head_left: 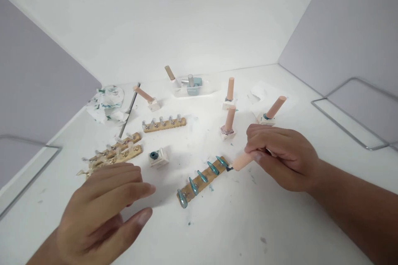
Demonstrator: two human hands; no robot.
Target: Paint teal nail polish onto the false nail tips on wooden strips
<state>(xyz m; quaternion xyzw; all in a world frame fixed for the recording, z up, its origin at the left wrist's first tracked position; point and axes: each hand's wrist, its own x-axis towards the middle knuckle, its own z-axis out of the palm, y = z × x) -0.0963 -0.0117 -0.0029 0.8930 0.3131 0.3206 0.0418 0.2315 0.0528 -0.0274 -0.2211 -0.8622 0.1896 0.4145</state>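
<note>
- Your left hand [102,211], fingers parted and grasping nothing, is near an uncapped bottle [161,158] on the desk [280,223].
- Your right hand [282,155] grips a peach-handled brush [243,160], its dark tip just beside the wooden strip [201,186]; whether they touch is unclear.
- Five teal nail tips [213,168] line that strip between your hands.
- Beyond, peach-capped bottles [229,120] stand near a clear tray [209,86].

A white table [295,227] carries a strip [209,176] with teal tips near its middle, an open bottle [158,158] left of it, and three clear-tipped strips [164,127] farther left. Four capped bottles [229,120] stand beyond. A clear tray [207,91] sits at the back; left lie tissue [107,101] and a rod [133,103].
</note>
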